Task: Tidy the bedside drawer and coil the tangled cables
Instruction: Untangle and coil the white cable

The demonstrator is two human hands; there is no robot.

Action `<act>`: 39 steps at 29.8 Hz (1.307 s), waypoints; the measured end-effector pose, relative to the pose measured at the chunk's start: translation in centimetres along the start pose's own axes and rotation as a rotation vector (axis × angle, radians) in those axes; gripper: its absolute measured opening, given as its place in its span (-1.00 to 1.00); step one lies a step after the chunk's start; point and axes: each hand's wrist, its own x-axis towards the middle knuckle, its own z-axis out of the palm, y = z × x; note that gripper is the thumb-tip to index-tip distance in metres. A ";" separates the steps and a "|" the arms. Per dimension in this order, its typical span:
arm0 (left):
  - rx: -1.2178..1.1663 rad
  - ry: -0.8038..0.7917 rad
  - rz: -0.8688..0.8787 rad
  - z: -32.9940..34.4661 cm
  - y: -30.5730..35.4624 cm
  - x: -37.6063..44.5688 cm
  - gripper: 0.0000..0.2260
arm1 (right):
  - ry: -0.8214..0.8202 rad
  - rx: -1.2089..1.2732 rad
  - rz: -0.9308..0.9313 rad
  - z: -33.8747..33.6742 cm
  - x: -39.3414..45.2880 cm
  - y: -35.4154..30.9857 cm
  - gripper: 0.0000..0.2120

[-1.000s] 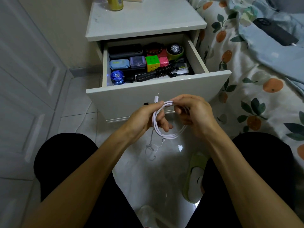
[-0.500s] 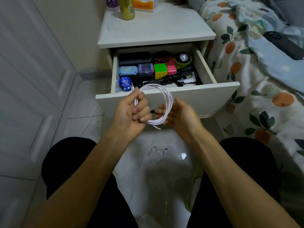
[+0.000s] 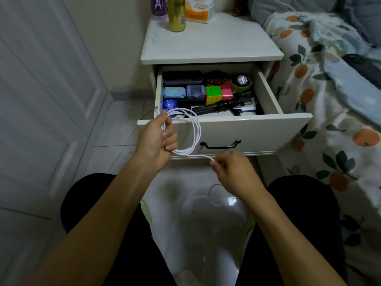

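A white cable hangs in a coil of several loops in front of the open bedside drawer. My left hand grips the coil at its left side, with one plug sticking up above my thumb. My right hand pinches the cable's free end just below the drawer's black handle. The drawer holds a black case, small boxes, a puzzle cube, a blue yo-yo, a watch and a black twisted cable.
The nightstand top carries a gold can, a bottle and a tissue pack. A bed with a fruit-print sheet stands at the right, white cupboard doors at the left. Another thin white cable lies on the floor between my knees.
The left hand has lifted the coil up and left to the drawer front. The right hand has dropped away from the loops and now pinches the trailing end.
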 end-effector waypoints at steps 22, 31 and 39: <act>0.143 -0.411 -0.468 0.3 -1.6 -0.7 -0.75 | 0.085 1.777 0.431 -1.5 -1.2 -1.0 -0.81; 0.516 -0.281 -0.179 0.5 -3.4 -0.9 -0.72 | -0.233 1.369 0.289 -2.1 -1.1 -0.3 -0.64; 1.090 -0.086 0.426 1.0 -4.2 -1.1 -0.63 | -0.245 1.503 0.286 -2.5 -0.8 -0.7 -0.63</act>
